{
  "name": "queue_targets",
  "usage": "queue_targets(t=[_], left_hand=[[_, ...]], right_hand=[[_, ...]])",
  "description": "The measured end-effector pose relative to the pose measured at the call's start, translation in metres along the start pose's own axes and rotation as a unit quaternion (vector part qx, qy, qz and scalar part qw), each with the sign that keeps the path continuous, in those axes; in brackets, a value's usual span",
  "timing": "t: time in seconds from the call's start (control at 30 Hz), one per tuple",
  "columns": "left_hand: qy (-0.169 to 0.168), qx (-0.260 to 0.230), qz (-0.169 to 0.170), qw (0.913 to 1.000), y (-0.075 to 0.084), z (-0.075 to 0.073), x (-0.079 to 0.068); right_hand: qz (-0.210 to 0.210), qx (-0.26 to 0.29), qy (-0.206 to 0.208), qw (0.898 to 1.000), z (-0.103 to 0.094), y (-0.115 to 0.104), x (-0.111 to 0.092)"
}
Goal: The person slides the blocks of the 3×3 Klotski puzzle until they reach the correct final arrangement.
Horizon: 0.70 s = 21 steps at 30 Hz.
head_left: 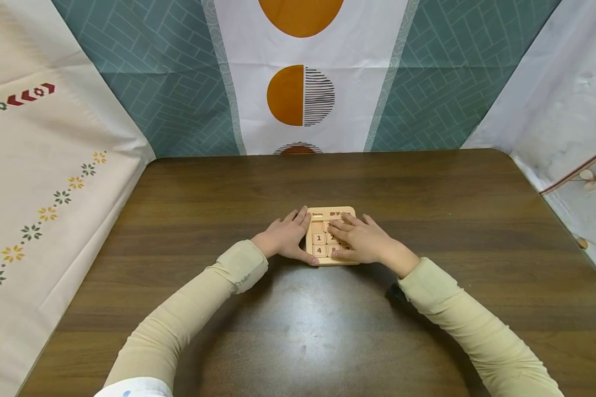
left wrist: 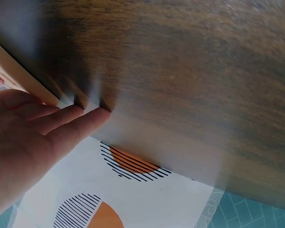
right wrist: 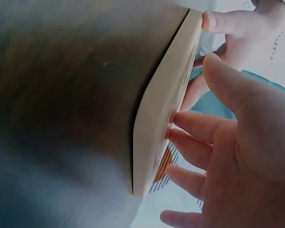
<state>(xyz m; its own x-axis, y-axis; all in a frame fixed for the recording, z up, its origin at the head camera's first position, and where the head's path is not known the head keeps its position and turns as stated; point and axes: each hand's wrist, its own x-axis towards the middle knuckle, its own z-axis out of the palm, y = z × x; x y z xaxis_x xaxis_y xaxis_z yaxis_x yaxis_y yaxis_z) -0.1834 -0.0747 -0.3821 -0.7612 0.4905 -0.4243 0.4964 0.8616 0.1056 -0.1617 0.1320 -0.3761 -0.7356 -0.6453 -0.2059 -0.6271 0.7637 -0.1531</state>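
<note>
A light wooden number-slide puzzle (head_left: 334, 262) lies flat on the table with both hands at it. Its tiles 1 (head_left: 319, 238), 4 (head_left: 319, 251) and 8 (head_left: 334, 251) show, and the top-left cell has no tile. My left hand (head_left: 289, 237) lies along the left side, thumb at the lower-left corner, index finger by the upper-left edge. In the left wrist view its fingers are straight beside the wooden frame (left wrist: 26, 76). My right hand (head_left: 367, 241) reaches over the tiles from the right, fingers extended, two fingertips (right wrist: 179, 118) at the face. It hides the right-hand tiles.
The brown wooden table (head_left: 308, 331) extends around the puzzle on every side. A patterned cloth (head_left: 179, 82) hangs behind the far edge. White cloths hang at left (head_left: 54, 182) and right (head_left: 566, 82). A small black thing (head_left: 396, 293) shows under the right wrist.
</note>
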Motion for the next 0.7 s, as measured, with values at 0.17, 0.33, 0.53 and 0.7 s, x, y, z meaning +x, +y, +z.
queue_targets(t=[0.17,0.33,0.53,0.7], left_hand=[[0.000,0.000,0.000,1.0000,0.000,0.000,0.000],[-0.001,-0.001,0.000,1.0000,0.000,-0.001,0.000],[0.005,0.000,0.002,1.0000,0.000,-0.001,-0.001],[0.004,0.001,0.005,1.0000,0.001,-0.001,-0.002]], right_hand=[[0.000,0.004,0.000,1.000,0.000,-0.001,0.001],[-0.005,0.002,0.001,1.000,0.001,-0.003,0.003],[-0.014,-0.003,0.007,1.000,0.001,-0.006,0.006],[-0.018,0.001,0.003,1.000,0.000,-0.011,0.009]])
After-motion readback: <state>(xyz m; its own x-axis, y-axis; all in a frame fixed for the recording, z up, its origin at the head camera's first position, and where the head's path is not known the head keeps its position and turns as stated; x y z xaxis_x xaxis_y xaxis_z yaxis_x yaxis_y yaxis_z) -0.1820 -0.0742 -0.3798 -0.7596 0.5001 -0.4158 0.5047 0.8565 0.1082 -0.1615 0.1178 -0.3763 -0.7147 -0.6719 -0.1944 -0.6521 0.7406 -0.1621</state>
